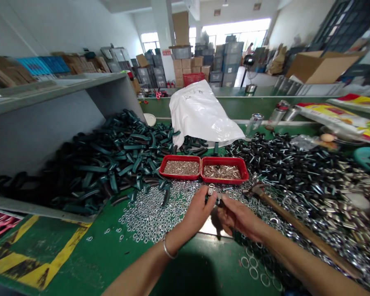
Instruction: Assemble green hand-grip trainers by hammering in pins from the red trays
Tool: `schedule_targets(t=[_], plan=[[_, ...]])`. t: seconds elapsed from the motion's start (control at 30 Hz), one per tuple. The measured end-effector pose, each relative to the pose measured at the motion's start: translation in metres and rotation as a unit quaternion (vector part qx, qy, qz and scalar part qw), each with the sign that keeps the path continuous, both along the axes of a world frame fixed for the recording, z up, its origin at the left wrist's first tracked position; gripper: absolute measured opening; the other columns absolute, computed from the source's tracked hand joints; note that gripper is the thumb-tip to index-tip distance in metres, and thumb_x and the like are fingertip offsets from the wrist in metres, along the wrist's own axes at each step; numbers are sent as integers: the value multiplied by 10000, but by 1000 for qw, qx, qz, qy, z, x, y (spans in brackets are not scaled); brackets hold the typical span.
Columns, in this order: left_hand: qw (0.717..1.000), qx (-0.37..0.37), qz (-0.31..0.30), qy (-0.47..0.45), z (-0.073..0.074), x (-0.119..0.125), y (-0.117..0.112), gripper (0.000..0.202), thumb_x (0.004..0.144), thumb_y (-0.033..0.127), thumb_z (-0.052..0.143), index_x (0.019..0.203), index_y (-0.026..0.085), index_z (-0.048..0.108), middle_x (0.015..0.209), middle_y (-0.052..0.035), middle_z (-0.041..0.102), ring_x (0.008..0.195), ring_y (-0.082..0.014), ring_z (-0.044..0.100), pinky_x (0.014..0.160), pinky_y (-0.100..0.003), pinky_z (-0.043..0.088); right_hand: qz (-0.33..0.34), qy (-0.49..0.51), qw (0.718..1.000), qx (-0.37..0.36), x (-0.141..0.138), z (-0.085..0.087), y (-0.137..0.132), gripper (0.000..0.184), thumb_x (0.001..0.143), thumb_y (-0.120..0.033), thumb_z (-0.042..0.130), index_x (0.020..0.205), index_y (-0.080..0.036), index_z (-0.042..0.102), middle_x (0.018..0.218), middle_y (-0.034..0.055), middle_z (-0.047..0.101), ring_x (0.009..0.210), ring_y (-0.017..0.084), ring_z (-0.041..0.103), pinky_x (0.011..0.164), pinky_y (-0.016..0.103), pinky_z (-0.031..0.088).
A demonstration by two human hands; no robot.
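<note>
My left hand (200, 209) is closed on a small dark green plastic handle (217, 201) with a ribbed silver metal fitting (211, 189) at its top. My right hand (239, 217) meets it from the right, thumb and fingers pinched at the end of the same piece. What lies inside the right fingers is mostly hidden. Both hands are above a shiny metal plate (208, 226) on the green table. Just beyond them stand two red trays, the left tray (180, 177) with tiny metal pieces and the right tray (225, 181) with small pins.
Silver nut-like rings (151, 213) spread to the left. Green handles (123, 154) heap out of a grey bin (117, 92). At right are a wooden-handled hammer (305, 230), black screw-like parts (283, 158) and metal sleeves (339, 205). A white sack (202, 111) lies behind the trays.
</note>
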State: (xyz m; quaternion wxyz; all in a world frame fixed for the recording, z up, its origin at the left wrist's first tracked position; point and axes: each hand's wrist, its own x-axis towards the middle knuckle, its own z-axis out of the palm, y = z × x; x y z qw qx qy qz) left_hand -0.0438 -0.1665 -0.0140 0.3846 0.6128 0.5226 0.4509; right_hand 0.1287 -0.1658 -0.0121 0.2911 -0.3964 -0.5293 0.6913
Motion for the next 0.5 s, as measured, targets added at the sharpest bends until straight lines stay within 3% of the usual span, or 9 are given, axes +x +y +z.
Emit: schedule_targets(t=[0.03, 0.17, 0.27, 0.33, 0.37, 0.43, 0.5], plan=[[1000, 11, 3, 16, -1, -1, 0, 249, 924, 430, 518, 802, 213, 532, 771, -6, 545, 738, -176, 484, 732, -286, 374, 7, 7, 1000, -29, -2, -1, -1, 462, 945, -642, 380, 813, -215, 497, 597, -47, 496, 452, 111, 479, 448, 248, 423], [999, 22, -32, 19, 0, -5, -3, 241, 955, 410, 473, 887, 210, 588, 828, -24, 591, 774, -180, 508, 755, -285, 377, 16, -33, 999, 5, -3, 1, -5, 460, 896, -653, 490, 747, -218, 522, 558, -53, 511, 394, 83, 434, 378, 207, 338], [997, 27, -63, 21, 0, -7, -5, 259, 956, 426, 475, 890, 205, 593, 821, -18, 598, 764, -171, 510, 741, -274, 380, 97, -21, 991, -92, 0, 5, -4, 605, 932, -714, 248, 645, -230, 472, 412, -78, 369, 302, 79, 267, 325, 212, 253], [998, 14, -56, 19, -4, -8, -6, 277, 948, 447, 484, 847, 204, 569, 770, -5, 575, 725, -163, 498, 707, -270, 378, 123, -70, 985, -95, 1, 5, -1, 656, 924, -731, 170, 649, -231, 495, 403, -53, 411, 300, 99, 299, 326, 233, 277], [999, 2, -47, 13, -7, -8, -5, 283, 948, 454, 478, 841, 204, 558, 762, -2, 571, 719, -163, 498, 698, -270, 380, 106, -117, 987, -43, 2, 4, 1, 639, 913, -740, 226, 686, -228, 534, 449, -25, 487, 338, 122, 386, 350, 251, 330], [999, -15, -30, 2, -11, -10, -4, 288, 954, 462, 457, 862, 205, 549, 787, -9, 580, 741, -170, 512, 708, -275, 389, 23, -203, 970, 129, 2, 0, 4, 534, 857, -727, 448, 817, -222, 615, 669, 48, 640, 560, 194, 585, 487, 310, 461], [1000, -14, -18, 7, -11, -13, -4, 302, 957, 474, 444, 876, 203, 550, 810, -19, 588, 760, -174, 516, 721, -281, 397, -30, -211, 949, 233, 3, -7, 2, 439, 797, -673, 609, 856, -239, 643, 793, 65, 665, 721, 232, 626, 618, 348, 508]])
